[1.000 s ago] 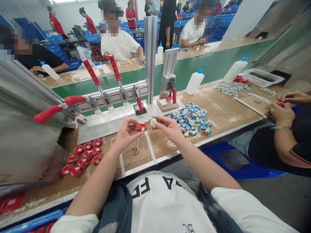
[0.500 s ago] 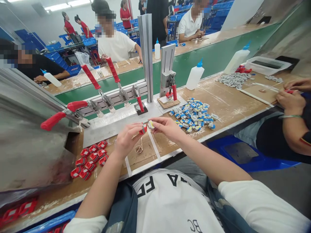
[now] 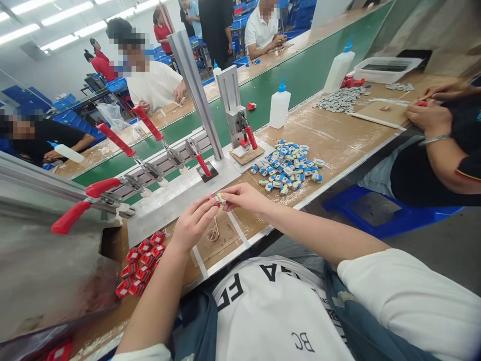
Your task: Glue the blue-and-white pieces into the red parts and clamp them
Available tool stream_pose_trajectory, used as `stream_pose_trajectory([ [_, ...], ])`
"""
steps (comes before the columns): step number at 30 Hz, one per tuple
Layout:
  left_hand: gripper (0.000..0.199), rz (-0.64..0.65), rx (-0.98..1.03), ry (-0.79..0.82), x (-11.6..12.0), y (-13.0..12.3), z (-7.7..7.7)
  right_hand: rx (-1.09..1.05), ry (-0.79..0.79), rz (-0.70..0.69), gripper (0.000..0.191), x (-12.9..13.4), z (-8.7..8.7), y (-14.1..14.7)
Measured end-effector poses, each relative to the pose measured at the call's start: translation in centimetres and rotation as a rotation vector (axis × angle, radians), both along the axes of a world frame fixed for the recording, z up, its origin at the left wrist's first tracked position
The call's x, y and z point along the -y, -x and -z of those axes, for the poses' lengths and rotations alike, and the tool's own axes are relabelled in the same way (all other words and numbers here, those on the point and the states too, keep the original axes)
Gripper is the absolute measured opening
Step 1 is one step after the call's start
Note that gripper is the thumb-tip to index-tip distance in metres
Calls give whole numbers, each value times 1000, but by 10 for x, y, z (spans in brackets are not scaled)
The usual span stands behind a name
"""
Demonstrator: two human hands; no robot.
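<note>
My left hand (image 3: 195, 219) is closed on a small red plastic piece (image 3: 215, 198). Against it, my right hand (image 3: 242, 196) pinches a small grey and yellow block (image 3: 222, 200); the two pieces meet between my fingertips, which partly cover them. To the right of my hands lies a heap of blue, grey and yellow blocks (image 3: 287, 168). Red pieces with grey edges (image 3: 143, 265) are grouped by my left forearm. Below my hands, a small round dish with a stick (image 3: 212, 234) sits on the cardboard bench top.
Toggle clamps with red handles (image 3: 116, 140) stand on a metal rail behind my hands. A white bottle (image 3: 280, 105) and grey pieces (image 3: 338, 99) lie further right. A green conveyor belt (image 3: 311, 65) runs behind. A co-worker's hands (image 3: 432, 113) work at the right.
The grey and yellow block in my right hand has come up against the red piece in my left; before, a gap lay between them. The camera view has turned somewhat.
</note>
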State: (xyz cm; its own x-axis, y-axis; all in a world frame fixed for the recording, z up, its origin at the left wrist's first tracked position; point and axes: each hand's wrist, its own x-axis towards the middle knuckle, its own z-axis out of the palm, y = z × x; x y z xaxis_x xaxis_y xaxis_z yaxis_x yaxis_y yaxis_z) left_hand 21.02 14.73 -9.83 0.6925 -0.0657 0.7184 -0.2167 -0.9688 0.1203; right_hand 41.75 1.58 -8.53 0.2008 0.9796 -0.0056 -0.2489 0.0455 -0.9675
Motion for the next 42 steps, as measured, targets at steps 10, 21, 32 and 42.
stream_pose_trajectory([
  [10, 21, -93, -117, 3, -17, -17, 6, -82, 60, 155, 38, -28, 27, 7],
  [21, 45, -118, 21, 558, 1, -6, -10, 307, -130, -23, 54, 6, -10, -3],
  [32, 45, 12, 76, 89, 10, -10, -32, 189, -34, -107, 56, 17, -9, -8],
  [42, 44, -5, 91, 159, 16, -5, -26, 248, -52, -91, 47, 25, -18, -3],
])
